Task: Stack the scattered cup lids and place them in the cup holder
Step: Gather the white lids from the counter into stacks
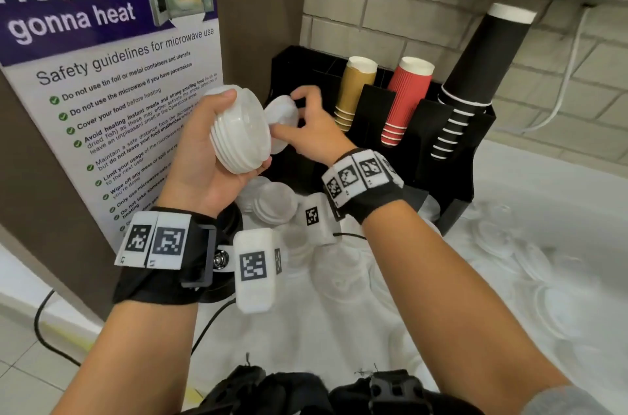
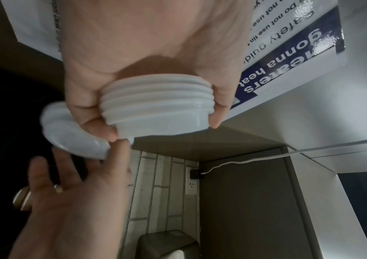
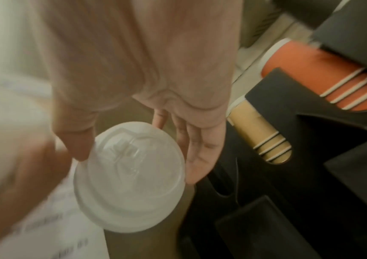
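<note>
White plastic: we grip a stack of lids [image 1: 240, 132] in our left hand [image 1: 204, 159], thumb and fingers curled round its ribbed side, held above the counter. At 3 o'clock of it, our right hand [image 1: 312, 129] pinches 1 single lid [image 1: 282, 122] by its rim, other fingers loosely spread. Black cup holder [image 1: 455, 176] stands at 2 o'clock, holding gold cups [image 1: 355, 91], red cups [image 1: 406, 98] and black cups [image 1: 472, 81]. More loose lids [image 1: 275, 205] lie below our hands.

Stack of white plastic cup lids [image 1: 242, 132] in left hand [image 1: 204, 156] at 10 o'clock; single white plastic lid [image 1: 283, 115] just right, in right hand [image 1: 312, 129]. Black plastic cup holder [image 1: 475, 156] behind, 1 o'clock. Loose white lids [image 1: 275, 204] on tabletop [image 1: 543, 210] below hands.
</note>
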Tool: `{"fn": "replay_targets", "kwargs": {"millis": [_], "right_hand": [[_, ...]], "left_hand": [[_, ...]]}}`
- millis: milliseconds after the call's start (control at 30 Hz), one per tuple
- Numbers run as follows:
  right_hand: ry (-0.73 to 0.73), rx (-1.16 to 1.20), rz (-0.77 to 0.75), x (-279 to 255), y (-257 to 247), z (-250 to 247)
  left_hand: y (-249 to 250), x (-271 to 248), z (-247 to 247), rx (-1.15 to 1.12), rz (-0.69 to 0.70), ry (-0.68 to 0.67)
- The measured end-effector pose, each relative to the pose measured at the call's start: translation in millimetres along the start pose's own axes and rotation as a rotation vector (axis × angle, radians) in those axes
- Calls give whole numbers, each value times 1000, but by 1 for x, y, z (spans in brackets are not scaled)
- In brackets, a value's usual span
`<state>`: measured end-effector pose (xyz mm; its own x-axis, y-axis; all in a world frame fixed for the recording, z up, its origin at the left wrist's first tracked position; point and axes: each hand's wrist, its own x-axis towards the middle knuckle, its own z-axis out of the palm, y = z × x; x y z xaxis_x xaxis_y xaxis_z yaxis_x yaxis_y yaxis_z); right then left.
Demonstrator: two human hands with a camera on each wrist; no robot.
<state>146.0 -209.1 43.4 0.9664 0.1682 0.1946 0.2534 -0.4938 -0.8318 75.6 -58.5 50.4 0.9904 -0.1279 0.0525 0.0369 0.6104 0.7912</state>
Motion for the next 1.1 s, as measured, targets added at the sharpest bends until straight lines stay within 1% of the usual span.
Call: {"fn": "replay_targets", "kwargs": {"millis": [67, 133, 233, 333, 433, 500, 633, 800, 967, 1033, 1100], "right_hand": [[64, 104, 50, -13, 2, -12], [103, 182, 64, -27, 6, -20], [124, 223, 68, -46, 9, -29], [86, 285, 29, -60, 3, -35], [-13, 377, -77, -70, -4, -36], [-73, 356, -139, -72, -7, -35], [-142, 252, -196, -73, -9, -31], [-139, 207, -210, -71, -8, -26], [-161, 223, -235, -71, -9, -24], [-157, 247, -215, -69, -8, -26], [-85, 204, -126, -64, -7, -30]], "left_hand": [[-3, 0, -1, 7, 5, 13], [-6, 0, -3, 10, -9, 23], [-12, 0, -2, 13, -37, 27], [-21, -1, 1, 51, -82, 13], [-28, -1, 3, 87, -112, -24], [-30, -2, 5, 99, -135, -37], [-29, -3, 10, 93, -153, -33], [-31, -2, 10, 73, -160, -9], [-31, 0, 9, 93, -164, -43], [-29, 1, 8, 80, -155, -37], [-26, 2, 3, 49, -137, -8]]}}
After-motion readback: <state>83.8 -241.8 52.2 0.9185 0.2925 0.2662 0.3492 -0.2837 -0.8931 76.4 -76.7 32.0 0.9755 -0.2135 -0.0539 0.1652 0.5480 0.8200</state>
